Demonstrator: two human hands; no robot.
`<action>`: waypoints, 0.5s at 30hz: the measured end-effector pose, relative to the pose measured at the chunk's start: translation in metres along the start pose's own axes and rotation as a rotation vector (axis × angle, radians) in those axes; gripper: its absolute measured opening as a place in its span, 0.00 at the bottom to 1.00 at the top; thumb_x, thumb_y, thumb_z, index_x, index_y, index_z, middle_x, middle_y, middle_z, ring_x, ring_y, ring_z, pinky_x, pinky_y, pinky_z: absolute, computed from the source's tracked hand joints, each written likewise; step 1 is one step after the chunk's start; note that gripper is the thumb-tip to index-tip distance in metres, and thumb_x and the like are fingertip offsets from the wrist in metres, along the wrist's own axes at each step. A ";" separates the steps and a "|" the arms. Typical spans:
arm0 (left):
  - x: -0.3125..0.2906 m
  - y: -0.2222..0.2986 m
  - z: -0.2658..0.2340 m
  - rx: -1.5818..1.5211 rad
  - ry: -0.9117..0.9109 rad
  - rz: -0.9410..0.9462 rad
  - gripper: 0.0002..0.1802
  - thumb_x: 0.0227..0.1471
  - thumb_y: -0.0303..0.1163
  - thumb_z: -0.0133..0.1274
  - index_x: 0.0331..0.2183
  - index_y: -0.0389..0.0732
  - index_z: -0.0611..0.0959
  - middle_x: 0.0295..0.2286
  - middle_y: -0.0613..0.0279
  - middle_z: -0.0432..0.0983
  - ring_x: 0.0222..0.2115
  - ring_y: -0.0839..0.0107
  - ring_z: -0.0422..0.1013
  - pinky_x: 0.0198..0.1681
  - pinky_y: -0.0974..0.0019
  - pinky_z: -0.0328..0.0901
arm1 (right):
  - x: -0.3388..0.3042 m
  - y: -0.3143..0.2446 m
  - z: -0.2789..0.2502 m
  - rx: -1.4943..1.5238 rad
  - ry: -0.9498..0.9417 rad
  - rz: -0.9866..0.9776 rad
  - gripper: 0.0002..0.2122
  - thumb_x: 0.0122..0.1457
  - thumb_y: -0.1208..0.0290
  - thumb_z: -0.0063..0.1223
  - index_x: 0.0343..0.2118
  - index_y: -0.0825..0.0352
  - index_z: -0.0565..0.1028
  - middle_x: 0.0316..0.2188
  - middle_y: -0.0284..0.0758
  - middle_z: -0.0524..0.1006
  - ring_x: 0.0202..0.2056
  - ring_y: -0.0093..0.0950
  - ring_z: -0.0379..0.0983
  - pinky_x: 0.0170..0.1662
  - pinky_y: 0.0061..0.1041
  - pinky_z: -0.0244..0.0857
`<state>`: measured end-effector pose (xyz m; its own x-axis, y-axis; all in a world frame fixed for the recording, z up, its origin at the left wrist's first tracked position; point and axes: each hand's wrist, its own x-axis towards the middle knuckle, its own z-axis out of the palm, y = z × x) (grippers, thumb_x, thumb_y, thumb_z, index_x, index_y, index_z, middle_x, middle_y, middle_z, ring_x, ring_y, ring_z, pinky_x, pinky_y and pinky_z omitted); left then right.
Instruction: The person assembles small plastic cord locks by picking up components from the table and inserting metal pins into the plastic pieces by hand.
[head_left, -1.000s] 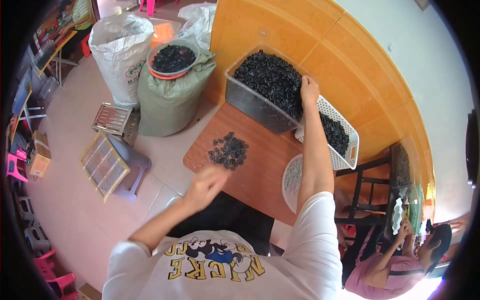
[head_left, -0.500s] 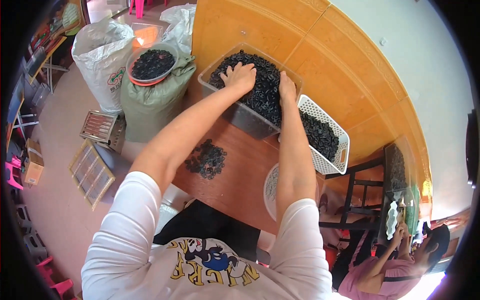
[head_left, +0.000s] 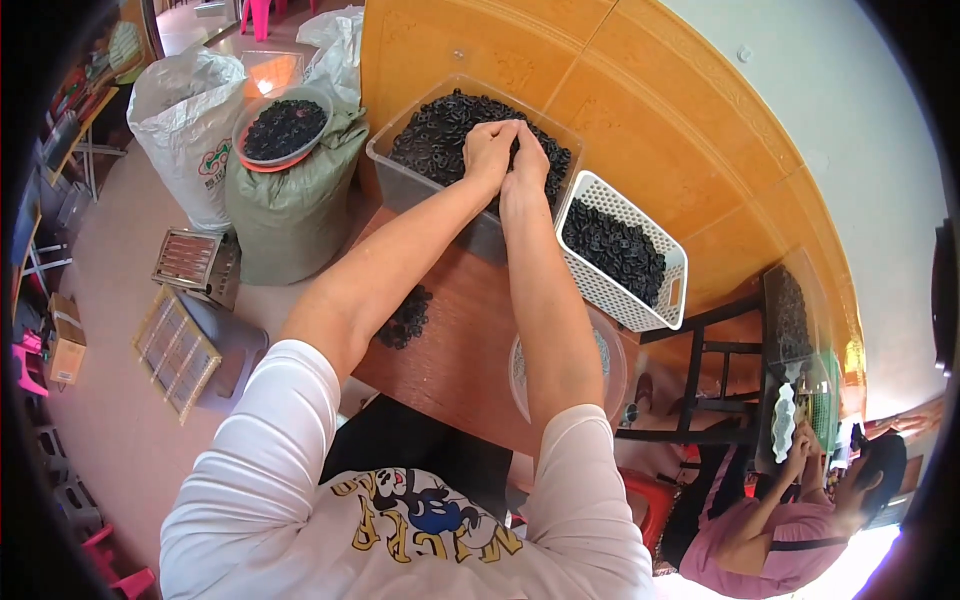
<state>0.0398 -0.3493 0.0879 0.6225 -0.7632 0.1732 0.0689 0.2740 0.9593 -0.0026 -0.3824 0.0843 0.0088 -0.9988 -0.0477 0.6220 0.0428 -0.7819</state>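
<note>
My left hand point(head_left: 487, 152) and my right hand point(head_left: 527, 163) are cupped together above a clear plastic tub point(head_left: 410, 180). Their fingertips meet, and some dark pieces show between the palms. The tub is full of small black ring-like pieces point(head_left: 430, 135); the same kind seems to fill a white perforated basket point(head_left: 675, 262) to the right. A loose pile of dark pieces point(head_left: 405, 322) lies on the reddish-brown table point(head_left: 450, 350), partly behind my left forearm. Beneath my right forearm stands a round clear bowl point(head_left: 612, 375) with small grey bits.
At the left, a basin of black pieces point(head_left: 287, 130) rests on a green sack point(head_left: 290, 220) beside a white sack point(head_left: 185, 120). An orange wall panel point(head_left: 680, 130) rises behind the tub. A black chair point(head_left: 700, 400) and a seated person point(head_left: 780, 540) are at the right.
My hands have come together from opposite sides of the tub, my right one moving left, and are now cupped around some pieces. The view has shifted slightly.
</note>
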 end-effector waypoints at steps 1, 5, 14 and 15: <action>0.000 -0.001 -0.002 -0.022 -0.002 0.039 0.14 0.49 0.35 0.54 0.35 0.35 0.83 0.37 0.53 0.76 0.39 0.68 0.71 0.44 0.68 0.64 | -0.004 -0.001 0.001 -0.005 -0.026 -0.026 0.14 0.57 0.72 0.50 0.44 0.73 0.72 0.43 0.36 0.74 0.45 0.25 0.68 0.50 0.24 0.61; -0.008 0.015 -0.009 -0.075 0.006 0.177 0.14 0.48 0.36 0.55 0.33 0.35 0.83 0.36 0.55 0.77 0.38 0.67 0.72 0.42 0.69 0.65 | -0.015 -0.007 0.007 0.020 -0.114 -0.121 0.12 0.56 0.72 0.51 0.41 0.72 0.74 0.40 0.35 0.75 0.44 0.24 0.68 0.49 0.24 0.61; -0.113 0.060 -0.060 -0.095 -0.041 0.445 0.12 0.49 0.34 0.54 0.32 0.35 0.83 0.33 0.54 0.77 0.37 0.67 0.71 0.41 0.67 0.64 | -0.158 -0.038 0.001 0.026 -0.131 -0.241 0.11 0.59 0.72 0.49 0.41 0.73 0.73 0.39 0.34 0.75 0.42 0.22 0.69 0.47 0.21 0.62; -0.131 0.055 -0.071 -0.092 -0.051 0.402 0.12 0.49 0.34 0.54 0.33 0.35 0.83 0.34 0.54 0.77 0.37 0.67 0.71 0.41 0.67 0.64 | -0.174 -0.030 -0.010 -0.025 -0.112 -0.241 0.11 0.59 0.72 0.48 0.42 0.73 0.73 0.40 0.34 0.75 0.42 0.22 0.68 0.47 0.21 0.61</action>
<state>0.0170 -0.1928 0.1017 0.5745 -0.6120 0.5435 -0.1012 0.6058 0.7891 -0.0307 -0.2093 0.1103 -0.0496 -0.9765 0.2099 0.5969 -0.1975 -0.7776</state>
